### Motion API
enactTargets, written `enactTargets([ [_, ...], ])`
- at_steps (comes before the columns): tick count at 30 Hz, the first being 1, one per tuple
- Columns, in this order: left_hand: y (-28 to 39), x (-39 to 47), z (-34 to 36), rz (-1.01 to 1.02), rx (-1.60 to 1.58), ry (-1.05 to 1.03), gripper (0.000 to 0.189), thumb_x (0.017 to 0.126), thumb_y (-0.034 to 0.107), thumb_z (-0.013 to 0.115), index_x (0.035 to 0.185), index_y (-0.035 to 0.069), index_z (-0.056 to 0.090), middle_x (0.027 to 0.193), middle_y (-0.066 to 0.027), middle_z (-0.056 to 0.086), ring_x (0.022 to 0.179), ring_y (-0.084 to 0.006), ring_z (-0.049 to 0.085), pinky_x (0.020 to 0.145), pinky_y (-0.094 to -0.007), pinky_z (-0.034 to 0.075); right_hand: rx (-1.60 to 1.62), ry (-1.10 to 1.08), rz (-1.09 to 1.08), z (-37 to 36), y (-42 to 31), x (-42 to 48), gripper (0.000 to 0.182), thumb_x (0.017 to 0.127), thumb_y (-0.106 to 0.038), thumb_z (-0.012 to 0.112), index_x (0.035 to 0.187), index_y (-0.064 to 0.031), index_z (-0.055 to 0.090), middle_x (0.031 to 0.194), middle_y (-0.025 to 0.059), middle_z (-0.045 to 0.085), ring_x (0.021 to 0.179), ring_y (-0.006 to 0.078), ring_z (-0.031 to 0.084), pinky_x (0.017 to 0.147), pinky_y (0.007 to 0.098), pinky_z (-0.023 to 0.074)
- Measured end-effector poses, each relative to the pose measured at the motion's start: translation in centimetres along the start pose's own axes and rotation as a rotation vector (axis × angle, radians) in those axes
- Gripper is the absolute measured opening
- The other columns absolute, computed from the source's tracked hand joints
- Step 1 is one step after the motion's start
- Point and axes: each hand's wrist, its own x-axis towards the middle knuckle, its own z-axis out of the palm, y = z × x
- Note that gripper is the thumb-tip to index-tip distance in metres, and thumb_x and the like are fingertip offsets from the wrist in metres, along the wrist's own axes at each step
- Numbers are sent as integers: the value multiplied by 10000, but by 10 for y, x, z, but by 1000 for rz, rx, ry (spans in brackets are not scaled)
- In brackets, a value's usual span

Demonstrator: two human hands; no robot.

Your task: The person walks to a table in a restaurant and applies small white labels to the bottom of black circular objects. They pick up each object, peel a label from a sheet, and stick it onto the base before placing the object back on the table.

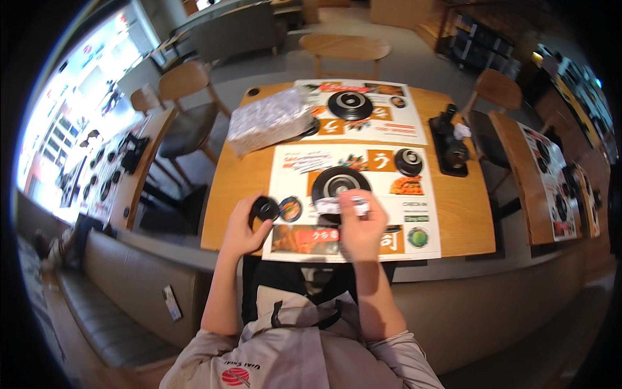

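My left hand (pixel 247 228) is closed around a small black cup (pixel 266 208) at the near left edge of the printed paper placemat (pixel 296 170). In my right hand (pixel 362 219) is a white wrapped item (pixel 330 205) with dark markings, possibly a folded napkin or packet, held over the near side of a black round plate (pixel 340 181). A black bowl (pixel 408 162) rests on the placemat's far right corner. On the far placemat (pixel 393 133) sits another black plate (pixel 350 104), and a small black dish beside it is partly hidden by a plastic-wrapped pack (pixel 269 119).
A black condiment tray (pixel 432 146) with dark bottles or jars stands on the right of the wooden table (pixel 226 194). Wooden chairs (pixel 345 46) stand beyond it. Set tables (pixel 515 185) flank it on both sides, and a padded bench (pixel 146 272) runs along the near side.
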Motion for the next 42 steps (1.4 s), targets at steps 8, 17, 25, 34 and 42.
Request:
enactTargets([
  [8,13,1,1,-93,-66,-19,615,816,169,807,1356,3,564,1247,-218,634,1195,-402,588,1023,-444,477,-326,58,-86,-21,5,15,87,906,-65,783,948,-8,733,860,44,726,762,83,626,643,237,485],
  [17,3,6,2,33,-38,142,619,773,120,850,1302,-50,575,1186,-234,659,1124,-425,623,1004,-467,486,-1340,-699,-232,-34,30,140,217,834,-272,829,903,-76,763,822,108,721,753,307,697,689,421,547],
  [25,-7,-1,2,-66,2,127,618,835,194,791,1361,-22,549,1230,-243,636,1174,-428,588,1099,-554,385,-1343,-794,-54,42,31,157,334,897,-415,752,993,-101,811,847,124,697,815,300,686,741,400,536],
  [34,-11,-4,1,-80,-17,104,612,856,194,764,1384,-12,532,1242,-248,624,1177,-438,578,1112,-562,381,-1374,-918,-151,50,57,155,145,860,-141,753,978,-67,796,998,116,738,894,321,705,798,403,558],
  [42,-8,4,-2,-53,-32,132,525,799,159,833,1247,-9,616,1153,-206,673,1055,-422,621,944,-469,483,-1230,-784,-449,39,45,150,90,874,-146,728,917,-84,776,810,90,693,757,294,692,688,400,561],
])
